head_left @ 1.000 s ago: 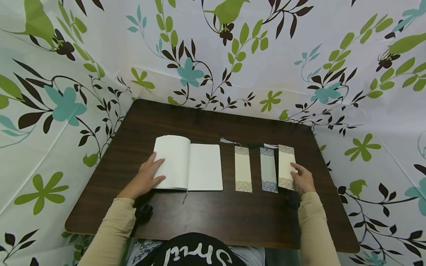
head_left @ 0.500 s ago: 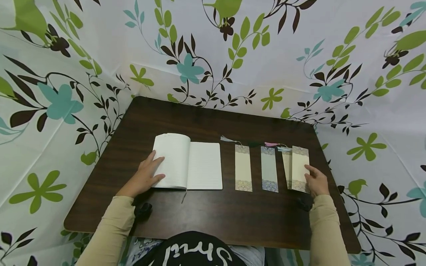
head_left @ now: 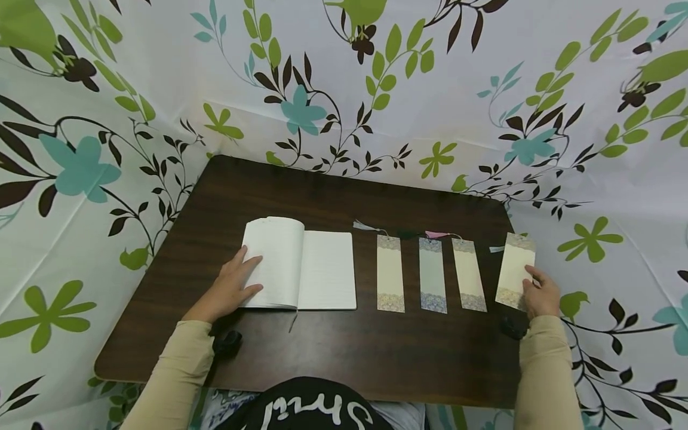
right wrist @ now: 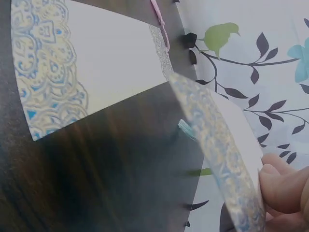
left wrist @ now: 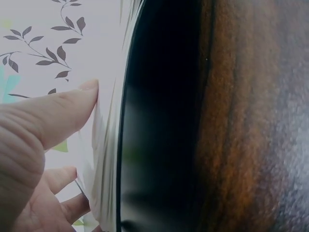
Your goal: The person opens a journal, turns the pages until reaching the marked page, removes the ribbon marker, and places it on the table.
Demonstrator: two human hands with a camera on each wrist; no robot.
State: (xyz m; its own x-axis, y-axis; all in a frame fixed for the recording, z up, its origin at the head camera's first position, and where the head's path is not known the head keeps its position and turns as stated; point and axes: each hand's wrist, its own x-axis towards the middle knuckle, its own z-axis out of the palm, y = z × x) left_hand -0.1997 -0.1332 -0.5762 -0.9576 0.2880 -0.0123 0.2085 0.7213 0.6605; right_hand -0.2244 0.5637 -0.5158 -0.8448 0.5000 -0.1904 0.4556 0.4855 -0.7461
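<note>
An open notebook (head_left: 326, 270) lies on the table with blank pages showing. My left hand (head_left: 228, 283) rests on the outer edge of its left page, fingers spread. In the left wrist view the thumb (left wrist: 58, 113) touches the page edges. At the table's right side my right hand (head_left: 541, 294) pinches a cream bookmark (head_left: 517, 269) by its right edge; the bookmark has patterned ends and a pale blue tassel (head_left: 497, 249). In the right wrist view that bookmark (right wrist: 212, 130) is tilted, above the table. Left of it lies another cream bookmark (head_left: 470, 273) with a pink tassel (right wrist: 161, 19).
A blue-grey bookmark (head_left: 432, 272) and a further cream bookmark (head_left: 389, 272) lie in a row between the notebook and the right-hand bookmarks. The dark wood table (head_left: 349, 352) meets a leaf-patterned cloth (head_left: 376, 137) at its far edge.
My right hand has carried the held bookmark rightward, off the cream bookmark that it overlapped, which now lies fully uncovered. The left hand has stayed on the notebook.
</note>
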